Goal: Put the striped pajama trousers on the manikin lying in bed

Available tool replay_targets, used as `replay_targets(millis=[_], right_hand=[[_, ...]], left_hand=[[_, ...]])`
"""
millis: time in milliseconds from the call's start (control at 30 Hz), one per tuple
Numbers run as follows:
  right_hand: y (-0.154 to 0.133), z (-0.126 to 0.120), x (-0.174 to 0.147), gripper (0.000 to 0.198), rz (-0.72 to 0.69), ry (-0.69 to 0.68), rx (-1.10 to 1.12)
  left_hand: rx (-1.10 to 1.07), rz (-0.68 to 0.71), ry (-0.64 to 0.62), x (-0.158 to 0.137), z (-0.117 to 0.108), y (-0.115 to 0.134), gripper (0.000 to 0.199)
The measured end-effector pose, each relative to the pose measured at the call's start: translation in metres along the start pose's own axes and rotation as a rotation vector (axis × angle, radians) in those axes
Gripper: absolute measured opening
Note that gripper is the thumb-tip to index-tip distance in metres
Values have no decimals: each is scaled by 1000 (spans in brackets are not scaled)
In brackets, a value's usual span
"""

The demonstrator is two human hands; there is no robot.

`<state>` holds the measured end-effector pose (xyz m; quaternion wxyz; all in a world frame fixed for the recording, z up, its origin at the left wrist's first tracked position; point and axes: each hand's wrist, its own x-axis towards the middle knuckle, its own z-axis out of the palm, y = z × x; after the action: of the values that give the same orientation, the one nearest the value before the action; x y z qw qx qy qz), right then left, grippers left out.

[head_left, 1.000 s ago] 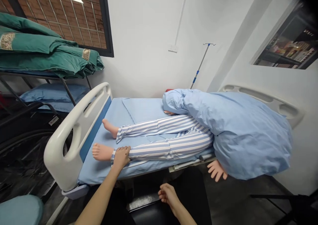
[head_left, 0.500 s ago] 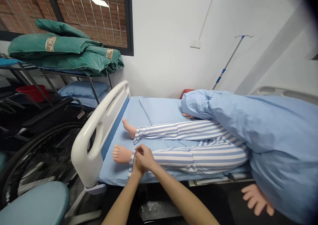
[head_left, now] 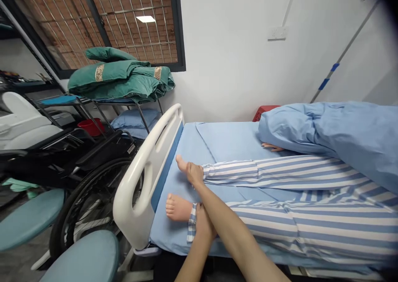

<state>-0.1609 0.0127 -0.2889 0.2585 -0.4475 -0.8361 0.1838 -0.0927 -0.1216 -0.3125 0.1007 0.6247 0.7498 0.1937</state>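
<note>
A manikin in blue-and-white striped trousers (head_left: pixel 264 217) lies on the bed, its bare feet toward the footboard. My right hand (head_left: pixel 194 173) is wrapped round the ankle of the far foot (head_left: pixel 181 163), just beside the trouser cuff. At the near leg, my left hand (head_left: pixel 203 224) grips the ankle over the cuff, behind the near foot (head_left: pixel 178 208). My right forearm crosses over and partly hides the left hand's fingers. A blue quilt (head_left: pixel 336 128) covers the manikin's upper part, with one manikin hand (head_left: pixel 272 147) showing from under its edge.
The white footboard (head_left: pixel 124 203) stands left of the feet. Beyond it are a wheelchair (head_left: pixel 93 199), round stools (head_left: pixel 83 259) and a rack with folded green quilts (head_left: pixel 121 81). An IV pole (head_left: pixel 329 74) and a red object (head_left: pixel 264 111) are behind the bed.
My right hand has moved from the near ankle, beside my left hand, across to the far ankle and grips it. My left hand stays at the near ankle. The view has shifted left.
</note>
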Motion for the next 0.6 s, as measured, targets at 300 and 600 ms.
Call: replay_targets(millis=[300, 600], right_hand=[[36, -19, -34, 33, -75, -84, -315], [32, -41, -43, 39, 12, -437, -276]], left_hand=[[248, 105, -28, -3, 1, 0, 26], [-722, -374, 6, 29, -41, -2, 17]])
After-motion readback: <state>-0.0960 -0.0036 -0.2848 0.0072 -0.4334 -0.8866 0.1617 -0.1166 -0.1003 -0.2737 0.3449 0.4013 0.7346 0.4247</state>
